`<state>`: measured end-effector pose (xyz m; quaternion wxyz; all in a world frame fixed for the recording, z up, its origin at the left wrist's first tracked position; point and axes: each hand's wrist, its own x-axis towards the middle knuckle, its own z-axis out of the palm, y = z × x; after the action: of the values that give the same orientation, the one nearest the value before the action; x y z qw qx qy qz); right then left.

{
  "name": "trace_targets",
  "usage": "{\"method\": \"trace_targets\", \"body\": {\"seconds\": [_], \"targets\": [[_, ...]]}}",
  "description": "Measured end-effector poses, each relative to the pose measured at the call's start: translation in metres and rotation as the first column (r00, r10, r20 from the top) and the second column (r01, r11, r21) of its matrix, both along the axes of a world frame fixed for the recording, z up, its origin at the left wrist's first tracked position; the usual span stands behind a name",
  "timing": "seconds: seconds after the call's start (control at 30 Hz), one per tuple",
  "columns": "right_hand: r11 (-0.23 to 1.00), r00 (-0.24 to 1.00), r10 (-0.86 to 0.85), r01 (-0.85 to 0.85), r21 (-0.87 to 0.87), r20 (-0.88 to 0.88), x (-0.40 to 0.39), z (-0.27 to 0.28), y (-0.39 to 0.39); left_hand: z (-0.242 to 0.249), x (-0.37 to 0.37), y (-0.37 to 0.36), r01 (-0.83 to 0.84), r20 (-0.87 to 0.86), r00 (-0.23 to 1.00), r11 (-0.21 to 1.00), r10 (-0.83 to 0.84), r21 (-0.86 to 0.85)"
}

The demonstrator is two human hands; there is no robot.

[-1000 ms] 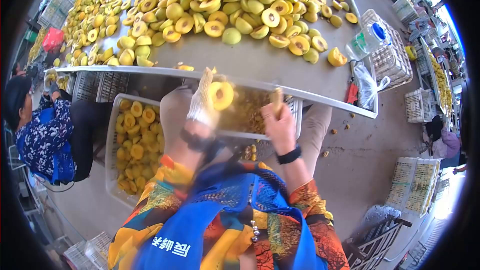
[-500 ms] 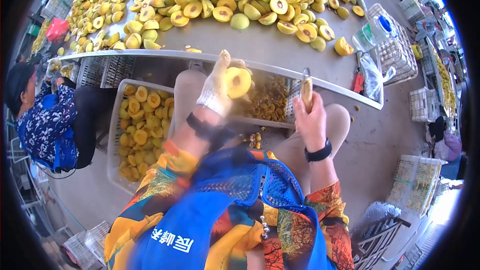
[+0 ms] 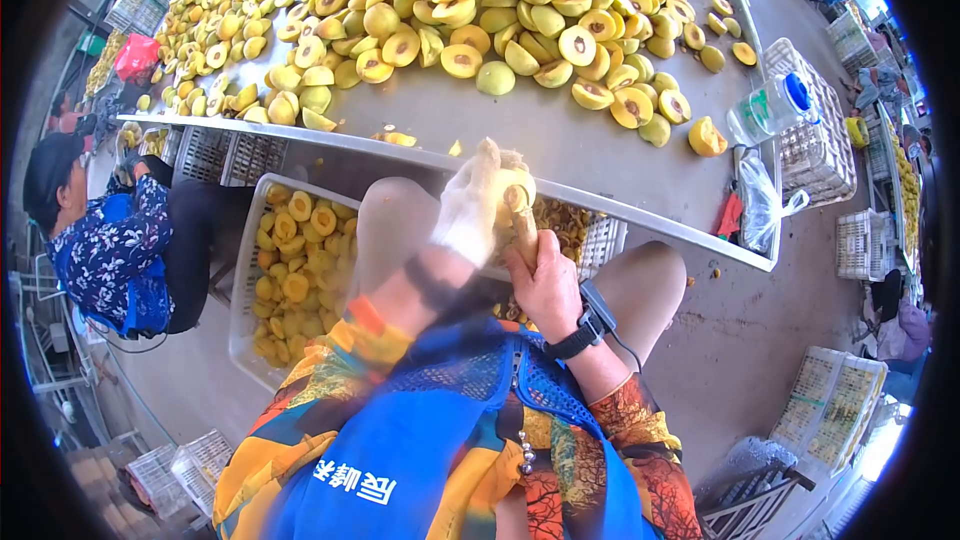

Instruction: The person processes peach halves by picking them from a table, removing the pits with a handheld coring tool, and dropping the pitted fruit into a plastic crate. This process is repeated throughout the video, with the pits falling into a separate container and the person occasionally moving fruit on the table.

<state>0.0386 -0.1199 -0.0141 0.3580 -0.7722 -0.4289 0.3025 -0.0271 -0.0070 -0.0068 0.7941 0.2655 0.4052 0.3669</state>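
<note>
My left hand (image 3: 468, 202), in a whitish knit glove, is closed around a yellow peach half (image 3: 518, 180) just beyond the table's near edge. The cut face of the peach is turned towards my right side. My bare right hand (image 3: 548, 285) grips a wooden-handled pitting tool (image 3: 526, 230) and holds its upper end against the cut face. The tool's metal tip is hidden at the fruit. Beneath my hands, a crate (image 3: 603, 245) holds brownish peach scraps, partly covered by my arms.
Many peach halves (image 3: 495, 78) are heaped on the metal table (image 3: 440, 120). A crate of peach halves (image 3: 243, 280) stands left of my knees. A plastic jug (image 3: 765, 110) and a plastic bag (image 3: 760, 205) lie at the table's right end. A co-worker (image 3: 110, 230) sits at left.
My right hand has moved left and brought the pitting tool onto the peach half. My left hand has shifted right and slightly down with the peach. The whole view has moved slightly.
</note>
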Motion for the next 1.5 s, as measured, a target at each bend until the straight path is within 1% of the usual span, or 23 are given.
{"method": "trace_targets", "body": {"seconds": [0.1, 0.2, 0.3, 0.43, 0.5, 0.53, 0.6, 0.67, 0.73, 0.77, 0.8, 0.83, 0.9, 1.0, 1.1, 1.13, 1.2, 1.23, 1.27, 1.33, 1.37, 1.4, 1.5], "targets": [[1.0, 1.0, 0.0, 0.0, 0.009, 0.029, 0.005, -0.001, 0.008, -0.001, 0.009, 0.003, 0.006, -0.006, 1.0, 0.996, -0.005, 0.084], [0.997, 0.999, -0.044, 0.044, -0.059, -0.005, 0.003, -0.003, 0.011, -0.004, 0.018, -0.001, 0.004, -0.097, 0.995, 0.961, 0.024, 0.277], [0.99, 0.995, -0.076, 0.066, -0.126, -0.071, 0.003, 0.006, 0.014, -0.004, 0.024, 0.002, 0.039, -0.129, 0.992, 0.952, 0.001, 0.302], [0.993, 0.995, -0.018, 0.006, -0.119, -0.096, 0.008, 0.008, 0.011, 0.006, 0.019, 0.017, 0.262, -0.198, 0.956, 0.937, -0.218, 0.233], [0.99, 0.998, 0.068, -0.069, -0.127, -0.008, 0.011, 0.008, 0.01, 0.001, 0.018, 0.024, 0.333, -0.223, 0.933, 0.914, -0.284, 0.23], [0.986, 0.993, 0.113, -0.107, -0.131, 0.036, 0.013, 0.007, 0.011, 0.001, 0.016, 0.029, 0.372, -0.214, 0.919, 0.91, -0.332, 0.186], [0.986, 0.996, 0.086, -0.082, -0.144, 0.021, 0.015, -0.005, 0.013, 0.0, 0.011, 0.036, 0.448, -0.192, 0.884, 0.889, -0.425, 0.092], [0.987, 0.998, 0.066, -0.064, -0.145, 0.007, 0.019, -0.009, 0.016, 0.002, 0.01, 0.037, 0.433, -0.11, 0.895, 0.901, -0.432, -0.01], [0.999, 1.0, 0.025, -0.025, 0.034, 0.012, 0.023, -0.008, 0.016, 0.006, 0.01, 0.042, 0.46, -0.099, 0.882, 0.887, -0.461, -0.041], [0.993, 1.0, 0.006, -0.008, 0.121, 0.011, 0.025, -0.009, 0.015, 0.008, 0.008, 0.045, 0.489, -0.13, 0.863, 0.872, -0.489, -0.029], [0.987, 0.991, -0.084, 0.097, 0.125, -0.104, 0.029, -0.008, 0.016, 0.012, 0.006, 0.046, 0.518, -0.16, 0.843, 0.855, -0.514, -0.021], [0.973, 0.98, -0.101, 0.133, 0.189, -0.17, 0.035, -0.004, 0.016, 0.019, 0.005, 0.046, 0.596, -0.235, 0.781, 0.803, -0.578, 0.006], [0.97, 0.993, -0.031, 0.057, 0.238, -0.111, 0.045, 0.002, 0.02, 0.036, 0.003, 0.044, 0.746, -0.389, 0.622, 0.666, -0.679, 0.031], [0.985, 0.978, 0.078, -0.045, 0.169, -0.193, 0.05, 0.003, 0.027, 0.019, 0.007, 0.052, 0.845, -0.494, 0.443, 0.532, -0.748, -0.047], [0.904, 0.986, 0.008, 0.063, 0.423, -0.164, 0.054, -0.014, 0.034, 0.018, 0.007, 0.047, 0.67, -0.019, 0.741, 0.741, -0.671, -0.044], [0.905, 0.92, -0.043, 0.201, 0.376, -0.389, 0.051, -0.011, 0.035, 0.015, 0.009, 0.041, 0.596, 0.0, 0.795, 0.782, -0.606, 0.185], [0.859, 0.648, -0.131, 0.453, 0.24, -0.75, 0.041, -0.001, 0.042, 0.004, 0.015, 0.024, 0.437, -0.076, 0.891, 0.797, -0.448, 0.417], [0.85, 0.519, -0.189, 0.512, 0.126, -0.834, 0.033, 0.002, 0.046, 0.001, 0.019, 0.017, 0.349, -0.095, 0.93, 0.775, -0.354, 0.527], [0.825, 0.373, -0.25, 0.566, 0.006, -0.894, 0.026, 0.006, 0.05, -0.001, 0.027, 0.01, 0.226, -0.065, 0.973, 0.851, -0.222, 0.474], [0.852, 0.67, -0.304, 0.51, 0.122, -0.678, 0.014, -0.029, 0.051, 0.002, 0.032, 0.014, 0.074, 0.026, 0.997, 0.99, -0.078, 0.122], [0.867, 0.837, -0.283, 0.432, 0.248, -0.468, 0.014, -0.04, 0.048, 0.003, 0.034, 0.018, -0.004, 0.05, 0.999, 0.998, 0.008, -0.069], [0.868, 0.931, -0.294, 0.355, 0.348, -0.217, 0.013, -0.048, 0.047, -0.007, 0.035, 0.027, -0.08, 0.061, 0.994, 0.986, 0.089, -0.145], [0.977, 0.97, -0.209, 0.211, 0.009, -0.128, 0.022, 0.011, 0.03, -0.008, 0.029, 0.036, -0.097, 0.085, 0.991, 0.991, 0.105, -0.092]]}}
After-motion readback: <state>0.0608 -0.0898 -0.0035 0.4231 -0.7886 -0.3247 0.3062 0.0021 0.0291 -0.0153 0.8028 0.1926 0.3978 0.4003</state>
